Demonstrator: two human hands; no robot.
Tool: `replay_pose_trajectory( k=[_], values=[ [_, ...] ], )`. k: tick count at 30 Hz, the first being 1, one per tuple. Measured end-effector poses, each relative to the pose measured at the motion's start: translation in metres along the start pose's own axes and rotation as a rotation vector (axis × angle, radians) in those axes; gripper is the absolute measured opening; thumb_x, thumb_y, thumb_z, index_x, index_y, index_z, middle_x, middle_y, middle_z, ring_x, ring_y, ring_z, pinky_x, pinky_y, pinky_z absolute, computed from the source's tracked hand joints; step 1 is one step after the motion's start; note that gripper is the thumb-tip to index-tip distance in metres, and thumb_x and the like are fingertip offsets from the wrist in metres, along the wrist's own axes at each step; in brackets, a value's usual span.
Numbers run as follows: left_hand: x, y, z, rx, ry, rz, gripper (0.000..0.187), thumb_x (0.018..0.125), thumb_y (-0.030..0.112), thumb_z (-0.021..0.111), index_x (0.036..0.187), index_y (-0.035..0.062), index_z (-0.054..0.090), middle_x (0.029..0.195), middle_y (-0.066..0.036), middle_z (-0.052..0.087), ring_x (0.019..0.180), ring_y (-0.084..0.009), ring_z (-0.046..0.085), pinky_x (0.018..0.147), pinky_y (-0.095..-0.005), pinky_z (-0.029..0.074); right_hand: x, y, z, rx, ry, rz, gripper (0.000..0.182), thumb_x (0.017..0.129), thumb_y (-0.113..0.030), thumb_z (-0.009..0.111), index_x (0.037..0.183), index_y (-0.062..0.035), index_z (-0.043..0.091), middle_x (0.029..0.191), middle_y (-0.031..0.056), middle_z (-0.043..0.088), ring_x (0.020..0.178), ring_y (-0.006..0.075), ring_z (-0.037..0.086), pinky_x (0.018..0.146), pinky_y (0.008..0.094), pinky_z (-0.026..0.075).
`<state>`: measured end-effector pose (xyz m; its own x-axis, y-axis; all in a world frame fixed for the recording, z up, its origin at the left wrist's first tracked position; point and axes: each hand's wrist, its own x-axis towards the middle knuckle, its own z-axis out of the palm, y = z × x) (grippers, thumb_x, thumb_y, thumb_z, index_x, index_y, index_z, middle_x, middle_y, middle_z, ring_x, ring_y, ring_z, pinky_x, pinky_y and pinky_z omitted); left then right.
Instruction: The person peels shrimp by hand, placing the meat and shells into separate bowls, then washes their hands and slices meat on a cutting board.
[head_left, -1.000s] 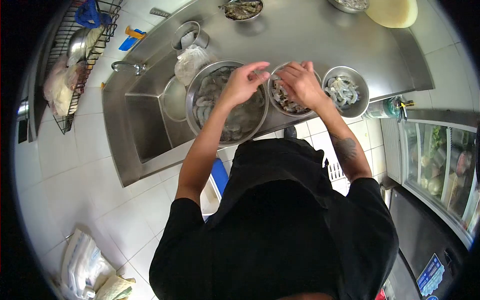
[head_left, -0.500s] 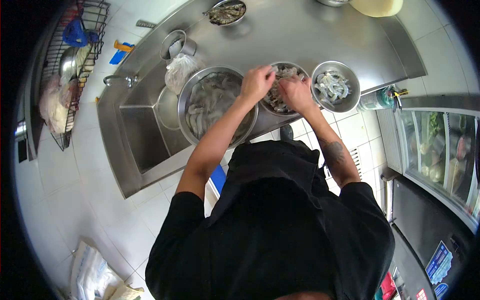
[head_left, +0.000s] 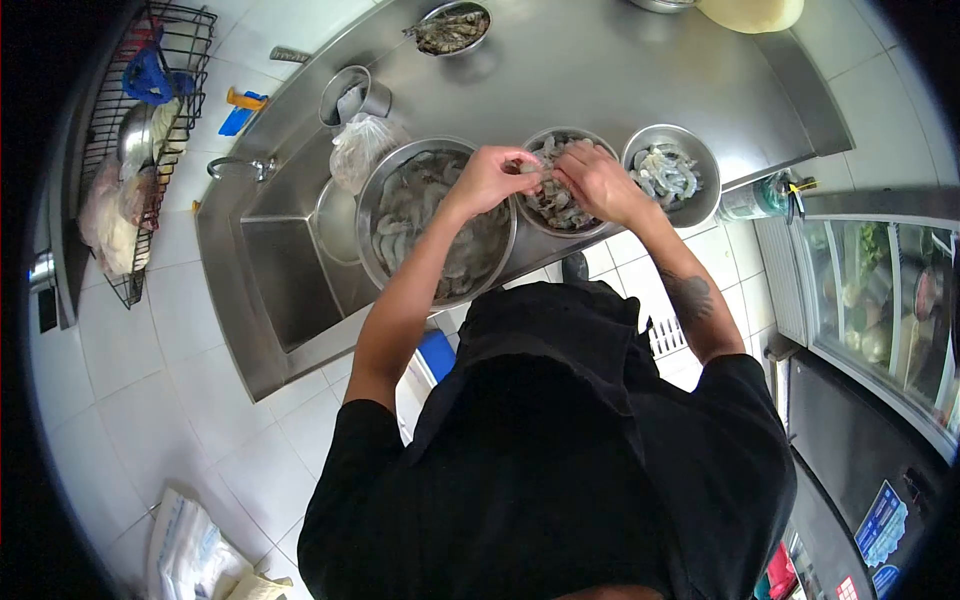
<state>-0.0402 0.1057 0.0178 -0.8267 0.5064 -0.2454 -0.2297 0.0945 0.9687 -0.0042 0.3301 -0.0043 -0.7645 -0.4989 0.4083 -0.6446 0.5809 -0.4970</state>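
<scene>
My left hand (head_left: 496, 180) is over the left rim of the middle bowl (head_left: 566, 229), its fingers pinched on a shrimp (head_left: 545, 174). Over the same bowl, my right hand (head_left: 598, 182) meets it, fingers closed on the shrimp's other side. Shrimp shells and heads fill the middle bowl. To the left, a large steel bowl (head_left: 366, 240) holds whole grey shrimp in liquid. The right bowl (head_left: 712, 185) contains peeled shrimp. Fingers partly hide the held shrimp.
A sink (head_left: 290, 280) with a faucet (head_left: 240, 165) lies at the left. Beside the large bowl are a plastic bag (head_left: 362, 150) and a steel pot (head_left: 376, 97). A small bowl (head_left: 484, 38) stands at the back. A glass-door fridge (head_left: 880, 300) is on the right.
My left hand has moved slightly down and left, and its fingers now meet those of my right hand. My right hand has turned over the middle bowl.
</scene>
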Motion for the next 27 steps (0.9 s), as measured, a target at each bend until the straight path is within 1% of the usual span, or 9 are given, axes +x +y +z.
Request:
replay_pose_trajectory(
  k=[2, 6, 8, 11, 15, 18, 20, 24, 27],
  values=[
    [0.0, 0.0, -0.011, 0.285, -0.115, 0.003, 0.017, 0.087, 0.002, 0.072, 0.102, -0.0041, 0.07, 0.083, -0.008, 0.071, 0.075, -0.0122, 0.068, 0.071, -0.0254, 0.057, -0.002, -0.003, -0.004, 0.063, -0.008, -0.024, 0.014, 0.091, -0.013, 0.062, 0.095, 0.0002, 0.061, 0.09, 0.0157, 0.059, 0.091, 0.0368, 0.057, 0.081, 0.0466, 0.046],
    [-0.004, 0.014, -0.015, 0.281, -0.163, -0.002, 0.014, 0.087, 0.002, 0.072, 0.099, -0.0044, 0.071, 0.082, -0.01, 0.072, 0.075, -0.0128, 0.068, 0.07, -0.0263, 0.057, -0.002, -0.007, -0.011, 0.234, -0.008, -0.087, 0.011, 0.086, -0.006, 0.064, 0.09, 0.0029, 0.06, 0.087, 0.018, 0.057, 0.088, 0.037, 0.056, 0.079, 0.0455, 0.046],
    [-0.006, 0.02, -0.016, 0.148, -0.191, -0.071, 0.015, 0.087, 0.001, 0.072, 0.1, -0.0049, 0.069, 0.084, -0.009, 0.072, 0.076, -0.0135, 0.069, 0.071, -0.0259, 0.056, -0.003, -0.011, -0.012, 0.288, 0.008, -0.055, 0.009, 0.084, -0.005, 0.064, 0.088, 0.0029, 0.06, 0.085, 0.0177, 0.057, 0.086, 0.0365, 0.057, 0.077, 0.0445, 0.046],
    [-0.006, 0.016, -0.018, 0.018, -0.245, -0.069, 0.013, 0.086, 0.001, 0.073, 0.097, -0.0044, 0.069, 0.084, -0.01, 0.071, 0.073, -0.014, 0.068, 0.069, -0.0265, 0.056, -0.003, -0.016, -0.016, 0.375, 0.035, 0.001, 0.008, 0.082, -0.002, 0.064, 0.086, 0.0022, 0.059, 0.082, 0.0168, 0.057, 0.082, 0.0353, 0.057, 0.072, 0.0425, 0.047],
    [-0.009, 0.013, -0.018, -0.054, -0.227, -0.042, 0.01, 0.086, 0.001, 0.073, 0.093, -0.0035, 0.068, 0.083, -0.011, 0.071, 0.071, -0.0145, 0.068, 0.065, -0.0254, 0.055, -0.004, -0.022, -0.021, 0.462, 0.044, 0.121, 0.009, 0.079, -0.004, 0.066, 0.083, 0.0005, 0.059, 0.078, 0.0147, 0.058, 0.074, 0.0339, 0.058, 0.068, 0.0407, 0.048],
    [-0.01, 0.011, -0.019, -0.092, -0.249, -0.017, 0.011, 0.085, 0.002, 0.074, 0.091, -0.0027, 0.066, 0.084, -0.012, 0.071, 0.069, -0.0145, 0.067, 0.06, -0.024, 0.052, -0.002, -0.025, -0.026, 0.45, 0.051, 0.155, 0.011, 0.077, -0.004, 0.067, 0.082, 0.0003, 0.058, 0.077, 0.0141, 0.059, 0.07, 0.034, 0.058, 0.066, 0.0404, 0.048],
    [-0.011, 0.01, -0.016, -0.193, -0.232, -0.02, 0.01, 0.085, 0.002, 0.074, 0.09, -0.0013, 0.065, 0.083, -0.012, 0.07, 0.066, -0.0139, 0.065, 0.055, -0.0228, 0.049, 0.001, -0.027, -0.031, 0.425, 0.045, 0.157, 0.012, 0.076, -0.004, 0.067, 0.082, 0.0004, 0.058, 0.076, 0.0141, 0.059, 0.069, 0.0341, 0.058, 0.066, 0.0403, 0.048],
    [-0.014, 0.006, -0.017, -0.269, -0.26, -0.03, 0.009, 0.085, 0.001, 0.073, 0.089, -0.0001, 0.064, 0.084, -0.012, 0.07, 0.065, -0.0132, 0.064, 0.053, -0.0225, 0.048, 0.002, -0.031, -0.035, 0.383, 0.048, 0.108, 0.012, 0.076, -0.004, 0.066, 0.08, 0.0009, 0.056, 0.074, 0.0149, 0.057, 0.069, 0.0343, 0.058, 0.064, 0.0406, 0.047],
    [-0.018, 0.003, -0.02, -0.306, -0.274, -0.054, 0.013, 0.083, 0.001, 0.074, 0.09, -0.0031, 0.063, 0.081, -0.013, 0.07, 0.064, -0.014, 0.065, 0.055, -0.0233, 0.049, 0.0, -0.03, -0.037, 0.368, 0.045, 0.078, 0.012, 0.077, -0.004, 0.065, 0.08, 0.0013, 0.055, 0.073, 0.0162, 0.056, 0.07, 0.0356, 0.058, 0.065, 0.0423, 0.048]
  ],
)
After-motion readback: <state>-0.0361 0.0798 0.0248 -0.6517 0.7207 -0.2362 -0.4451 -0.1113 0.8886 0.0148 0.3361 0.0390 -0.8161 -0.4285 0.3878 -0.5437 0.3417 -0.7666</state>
